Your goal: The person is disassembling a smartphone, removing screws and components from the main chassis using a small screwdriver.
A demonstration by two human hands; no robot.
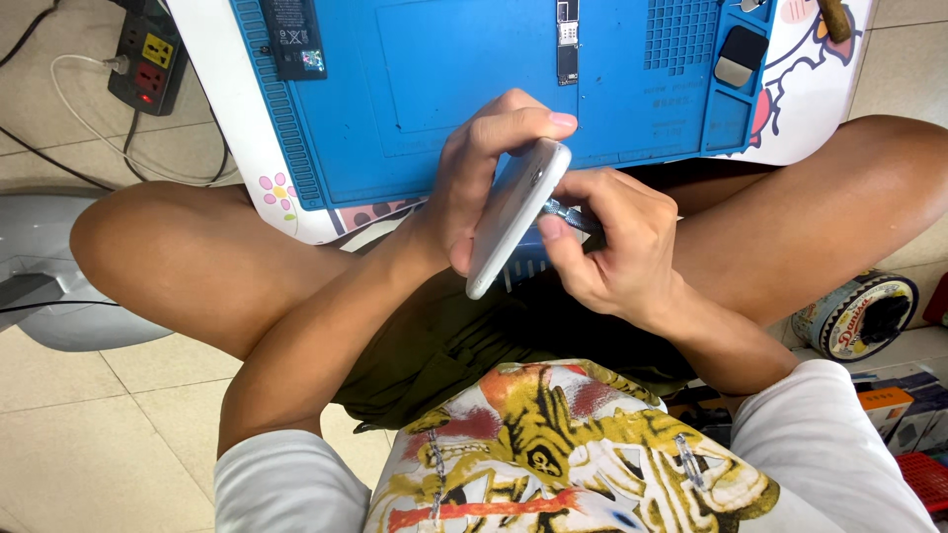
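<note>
Counts: 2 hands, left hand (472,188) + right hand (617,247). 1 white phone (516,215) between the fingers, 1 metal tool (573,215) at right fingertips. Beyond fingers: 1 blue mat (444,89), 1 battery (294,38), 1 circuit board (567,39). Far left of fingers: 1 power strip (148,61). Right of fingers: 1 round tin (857,314).

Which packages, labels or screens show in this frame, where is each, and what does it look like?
Battery: top left on the blue mat, black rectangle with a white-printed label and a small coloured patch.
Round tin: floor at right, by the knee, blue and white with a black centre.
Boxes: lower right, stacked, orange, white and dark blue.
Phone: held in the left hand, touched by the right hand; white back shows, screen hidden.
</note>
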